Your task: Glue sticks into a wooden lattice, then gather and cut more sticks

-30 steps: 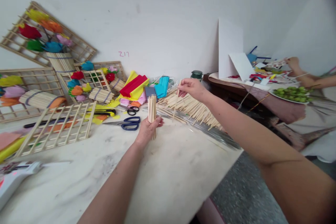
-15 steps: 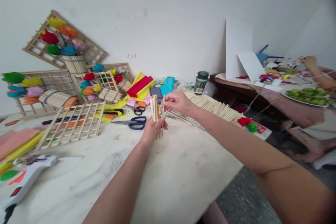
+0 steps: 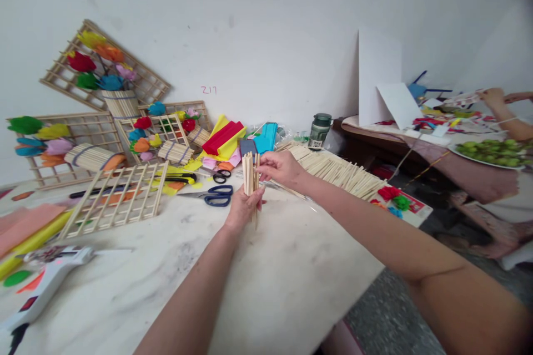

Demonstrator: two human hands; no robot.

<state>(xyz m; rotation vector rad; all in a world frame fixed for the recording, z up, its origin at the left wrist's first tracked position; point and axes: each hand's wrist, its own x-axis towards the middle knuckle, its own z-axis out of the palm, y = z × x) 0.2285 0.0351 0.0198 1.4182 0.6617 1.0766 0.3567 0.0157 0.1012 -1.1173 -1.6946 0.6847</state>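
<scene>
My left hand [image 3: 245, 206] is closed around an upright bundle of thin wooden sticks [image 3: 249, 169], held just above the marble-patterned tabletop [image 3: 266, 277]. My right hand [image 3: 280, 169] pinches a single wooden stick [image 3: 257, 165] against the bundle's right side. One stick end pokes down below the left hand. Behind the right forearm lies a wide pile of loose wooden sticks [image 3: 337, 169]. Blue-handled scissors [image 3: 217, 195] rest just left of my left hand, with a smaller black-handled pair [image 3: 221, 176] behind them.
A stick lattice [image 3: 116, 199] and a white hot glue gun [image 3: 54, 272] lie at left. Behind stand lattice panels with colourful paper flowers [image 3: 110, 82]. A green bottle [image 3: 320, 130] stands at the back. At right, another person's hand [image 3: 493, 99] works above a second table near green fruit [image 3: 491, 152].
My right hand has moved slightly lower, bringing its stick closer in against the bundle. The bundle has shifted a little to the right and one stick end now reaches lower.
</scene>
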